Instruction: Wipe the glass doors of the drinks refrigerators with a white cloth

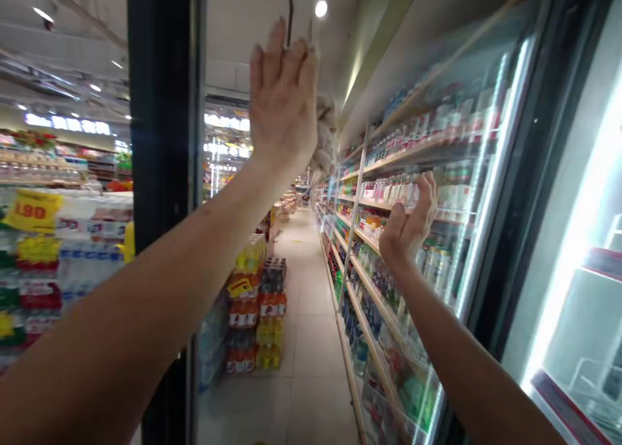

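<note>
Pale tiled floor (315, 348), stacked bottle packs (269, 333) on it, some orange, some yellow

From here I see a shop aisle with a pale tiled floor (311, 289). Along the right run long wooden-edged shelves (376, 296) of bottles; on the left I make out stacked drink packs (257, 315). Ceiling spotlights (321, 8) glow above, and the far end looks blurred, possibly more displays.

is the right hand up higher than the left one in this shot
No, the left hand shows well above the right hand in the picture.
</note>
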A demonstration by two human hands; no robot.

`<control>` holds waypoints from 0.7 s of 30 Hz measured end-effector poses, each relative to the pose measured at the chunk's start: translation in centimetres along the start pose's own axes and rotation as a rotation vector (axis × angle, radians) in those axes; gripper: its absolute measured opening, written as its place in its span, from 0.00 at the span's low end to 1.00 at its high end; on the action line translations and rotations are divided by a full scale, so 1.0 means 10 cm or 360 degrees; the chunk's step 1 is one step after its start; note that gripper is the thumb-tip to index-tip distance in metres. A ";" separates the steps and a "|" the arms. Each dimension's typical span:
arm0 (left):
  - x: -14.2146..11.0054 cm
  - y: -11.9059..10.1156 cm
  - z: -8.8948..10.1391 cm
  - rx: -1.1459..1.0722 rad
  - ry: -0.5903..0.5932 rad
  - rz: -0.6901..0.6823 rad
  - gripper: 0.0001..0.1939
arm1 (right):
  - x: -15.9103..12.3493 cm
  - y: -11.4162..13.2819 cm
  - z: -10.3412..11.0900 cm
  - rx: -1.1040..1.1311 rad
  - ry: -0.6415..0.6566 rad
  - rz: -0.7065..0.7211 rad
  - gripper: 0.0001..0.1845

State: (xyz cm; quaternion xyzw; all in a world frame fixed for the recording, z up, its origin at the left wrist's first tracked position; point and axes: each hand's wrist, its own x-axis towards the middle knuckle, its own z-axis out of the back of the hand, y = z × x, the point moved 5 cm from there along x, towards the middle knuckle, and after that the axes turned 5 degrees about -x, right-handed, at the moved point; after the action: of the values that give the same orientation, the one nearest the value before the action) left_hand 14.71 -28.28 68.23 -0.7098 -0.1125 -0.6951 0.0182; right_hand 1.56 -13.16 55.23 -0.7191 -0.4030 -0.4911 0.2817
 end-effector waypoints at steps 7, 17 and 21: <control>-0.75 -0.53 -0.38 -0.0202 0.0271 -0.0465 0.27 | -0.09 0.08 -0.11 -0.0153 0.0150 -0.0040 0.26; -0.72 0.60 -0.33 -0.0395 -0.0055 -0.0091 0.26 | -0.26 0.05 -0.29 -0.0290 0.0330 0.0034 0.26; -1.58 -0.06 -0.51 -0.0414 0.0478 -0.0977 0.27 | -0.34 0.04 -0.31 -0.0328 0.0374 0.0135 0.26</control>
State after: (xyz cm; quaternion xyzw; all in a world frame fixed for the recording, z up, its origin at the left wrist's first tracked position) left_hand 9.42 -30.79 52.62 -0.5294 -0.2271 -0.7732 -0.2652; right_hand -0.27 -16.88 53.14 -0.6980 -0.2840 -0.5984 0.2721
